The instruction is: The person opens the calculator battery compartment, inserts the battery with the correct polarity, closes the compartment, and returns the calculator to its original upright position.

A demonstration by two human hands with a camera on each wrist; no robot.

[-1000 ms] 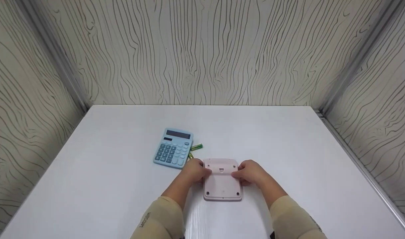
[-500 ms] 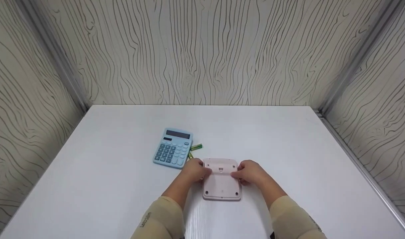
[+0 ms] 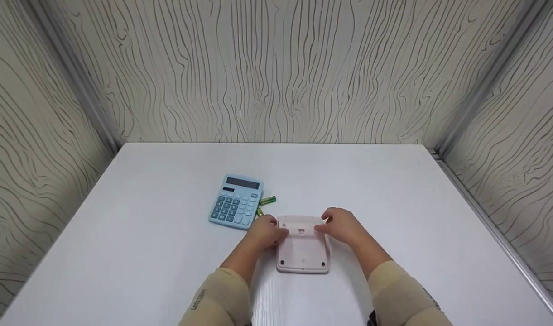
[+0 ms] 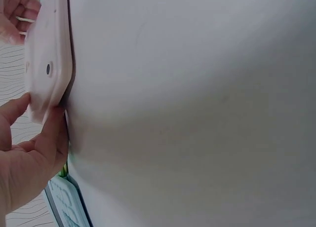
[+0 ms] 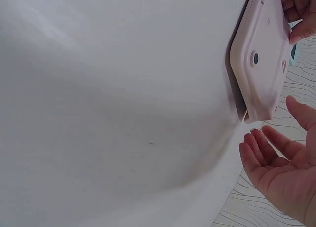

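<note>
A pink calculator (image 3: 302, 251) lies face down on the white table, its back with dark round feet showing. The left hand (image 3: 263, 231) pinches its left edge, thumb on the back; in the left wrist view that hand (image 4: 34, 153) has its fingertips at the side edge. The right hand (image 3: 344, 225) is at the upper right corner, thumb over the back. In the right wrist view, the right hand (image 5: 284, 168) has its fingers spread and relaxed, apart from the pink calculator (image 5: 264, 54).
A blue calculator (image 3: 236, 201) lies face up to the left, beyond the left hand. Two green batteries are beside its right edge, one (image 3: 268, 200) farther back and one (image 3: 260, 212) near the left hand. Patterned panels (image 3: 276, 72) surround the white table (image 3: 145, 235).
The right hand has let go of the pink calculator's right edge and moved up toward its far corner. The left hand keeps its hold, and the calculator has shifted very slightly left.
</note>
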